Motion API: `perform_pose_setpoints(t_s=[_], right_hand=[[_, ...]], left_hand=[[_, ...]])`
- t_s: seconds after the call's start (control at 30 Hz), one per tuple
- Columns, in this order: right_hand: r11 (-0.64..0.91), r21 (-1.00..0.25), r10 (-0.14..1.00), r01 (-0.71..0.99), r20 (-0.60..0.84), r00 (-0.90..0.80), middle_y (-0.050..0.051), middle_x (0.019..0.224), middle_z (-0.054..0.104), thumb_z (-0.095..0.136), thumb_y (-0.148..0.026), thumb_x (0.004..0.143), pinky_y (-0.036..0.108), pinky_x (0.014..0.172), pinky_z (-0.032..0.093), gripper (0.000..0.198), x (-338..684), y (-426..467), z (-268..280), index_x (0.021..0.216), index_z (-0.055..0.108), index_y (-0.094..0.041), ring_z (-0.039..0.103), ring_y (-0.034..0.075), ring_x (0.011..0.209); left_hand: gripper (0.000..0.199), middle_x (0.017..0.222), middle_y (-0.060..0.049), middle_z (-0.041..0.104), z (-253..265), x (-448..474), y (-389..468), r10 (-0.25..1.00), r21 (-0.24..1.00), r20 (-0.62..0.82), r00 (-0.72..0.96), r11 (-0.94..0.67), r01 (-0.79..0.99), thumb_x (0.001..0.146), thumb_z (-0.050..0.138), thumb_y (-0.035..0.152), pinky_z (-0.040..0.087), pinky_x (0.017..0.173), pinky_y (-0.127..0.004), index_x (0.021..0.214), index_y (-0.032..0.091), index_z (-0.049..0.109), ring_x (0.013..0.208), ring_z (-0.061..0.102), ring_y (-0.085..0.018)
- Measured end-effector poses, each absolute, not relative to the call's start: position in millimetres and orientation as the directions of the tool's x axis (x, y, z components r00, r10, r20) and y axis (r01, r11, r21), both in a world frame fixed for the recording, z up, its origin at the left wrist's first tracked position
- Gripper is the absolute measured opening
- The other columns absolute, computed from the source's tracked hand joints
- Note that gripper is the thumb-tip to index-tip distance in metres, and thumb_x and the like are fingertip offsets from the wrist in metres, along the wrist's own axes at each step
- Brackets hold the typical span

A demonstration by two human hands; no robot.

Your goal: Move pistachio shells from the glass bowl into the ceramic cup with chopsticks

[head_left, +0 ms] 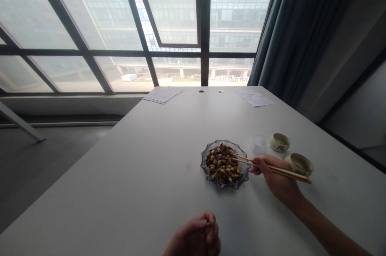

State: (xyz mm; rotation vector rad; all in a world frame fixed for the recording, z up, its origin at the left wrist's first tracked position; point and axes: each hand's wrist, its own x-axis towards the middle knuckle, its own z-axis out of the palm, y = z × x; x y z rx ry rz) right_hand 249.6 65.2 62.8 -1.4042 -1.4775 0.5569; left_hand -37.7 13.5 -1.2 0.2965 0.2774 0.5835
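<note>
Right hand [280,180]: fingers closed around wooden chopsticks [290,174], tips at pistachios [219,162] in scalloped glass bowl [223,186] on surface [150,175]. Left hand [197,235]: fingers loosely curled; cannot tell whether anything is held. Risk: rounded pistachios may slip if tips pinch off-centre.

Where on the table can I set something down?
The widest bare patch of the table lies left of the glass bowl and your left hand. Another stretches from the bowl toward the papers at the far end. Right of the bowl it's crowded: your right hand, the chopsticks, a clear container and two cups.
</note>
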Motion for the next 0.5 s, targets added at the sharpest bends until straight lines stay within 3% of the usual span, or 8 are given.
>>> perform_pose_setpoints(t_s=[0.23,0.5], right_hand=[[0.197,-0.887,0.932,0.418,0.302,0.202,0.007,0.075,0.078,0.063,-0.053,0.094,0.033,0.064,0.061,0.036,251.6,60.9,60.4,0.087,0.077,-0.020,0.075,0.023,0.065],[0.195,-0.859,0.931,0.474,0.314,0.188,0.006,0.072,0.076,0.061,-0.049,0.096,0.030,0.062,0.058,0.037,260.7,52.3,61.7,0.078,0.076,-0.020,0.072,0.020,0.064]], left_hand=[[0.013,0.066,0.002,0.049,-1.8,-37.3,14.6,0.578,0.352,-0.164,0.799,0.791,-0.500,0.081,0.070,0.030,0.021,0.060,-0.027,0.086,0.018,0.070,0.060,0.044,-0.013],[0.014,0.066,0.002,0.049,-3.6,-38.0,12.5,0.580,0.355,-0.156,0.799,0.788,-0.503,0.080,0.070,0.031,0.022,0.060,-0.027,0.087,0.018,0.070,0.060,0.043,-0.012]])
